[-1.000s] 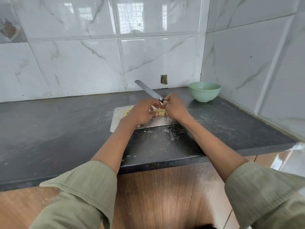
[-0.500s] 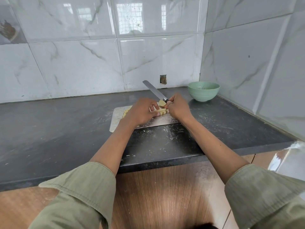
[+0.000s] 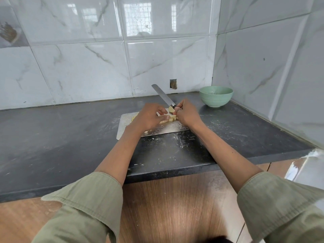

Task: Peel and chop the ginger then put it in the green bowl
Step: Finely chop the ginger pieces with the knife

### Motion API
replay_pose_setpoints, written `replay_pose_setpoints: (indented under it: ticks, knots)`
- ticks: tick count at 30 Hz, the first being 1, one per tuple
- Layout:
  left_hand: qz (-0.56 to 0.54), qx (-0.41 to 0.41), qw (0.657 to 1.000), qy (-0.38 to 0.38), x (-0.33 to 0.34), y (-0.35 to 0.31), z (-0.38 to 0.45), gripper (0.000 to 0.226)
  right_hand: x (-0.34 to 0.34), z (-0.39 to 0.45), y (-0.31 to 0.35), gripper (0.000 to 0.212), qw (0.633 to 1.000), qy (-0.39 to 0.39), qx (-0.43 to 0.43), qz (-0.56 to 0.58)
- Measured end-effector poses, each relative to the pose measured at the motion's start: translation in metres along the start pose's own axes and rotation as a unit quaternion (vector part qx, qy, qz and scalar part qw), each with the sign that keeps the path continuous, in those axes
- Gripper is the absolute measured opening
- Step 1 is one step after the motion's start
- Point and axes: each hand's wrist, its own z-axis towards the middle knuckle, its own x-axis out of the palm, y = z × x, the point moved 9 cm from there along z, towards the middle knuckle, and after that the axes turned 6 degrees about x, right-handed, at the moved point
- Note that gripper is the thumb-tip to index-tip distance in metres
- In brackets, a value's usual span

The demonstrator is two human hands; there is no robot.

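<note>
Pale yellow ginger pieces (image 3: 171, 118) lie on a metal cutting board (image 3: 168, 128) on the dark counter. My right hand (image 3: 186, 114) grips the handle of a long knife (image 3: 162, 94), whose blade points up and away to the left; a ginger piece (image 3: 171, 109) sits against my fingers by the blade's base. My left hand (image 3: 149, 118) hovers over the chopped pieces with fingers loosely bent, covering part of them. The green bowl (image 3: 216, 96) stands at the back right, apart from both hands.
The dark counter (image 3: 61, 137) runs left and forward to its front edge, dusted with white specks near the board. Tiled walls (image 3: 271, 67) close the back and the right side. A small square hole (image 3: 173, 84) is in the back wall.
The knife blade has lifted and swung a little to the right. A ginger piece now shows by my right fingers, and my left fingers have opened out somewhat.
</note>
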Motion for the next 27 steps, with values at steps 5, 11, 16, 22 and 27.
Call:
replay_pose_setpoints:
  ticks: [5, 11, 16, 22, 27]
  knots:
    - [0.023, -0.011, 0.999, 0.04, 0.002, 0.007, 0.0, 0.027, 0.003, -0.001, 0.003, 0.012, 1.0, 0.008, -0.006, -0.004]
    - [0.026, -0.018, 0.999, 0.026, 0.003, 0.007, 0.001, 0.027, 0.005, -0.002, 0.004, 0.012, 1.0, 0.013, -0.008, -0.009]
    - [0.036, -0.019, 0.999, 0.015, 0.002, 0.007, 0.0, 0.029, 0.01, -0.003, 0.009, 0.009, 0.999, 0.03, -0.02, -0.009]
    - [0.048, -0.003, 0.999, 0.003, -0.002, 0.003, -0.002, 0.035, 0.01, -0.007, 0.013, 0.006, 0.999, 0.038, -0.019, 0.004]
    - [0.023, 0.014, 1.0, 0.016, 0.0, -0.004, -0.006, 0.039, -0.004, -0.014, 0.016, 0.006, 1.0, 0.008, -0.017, 0.01]
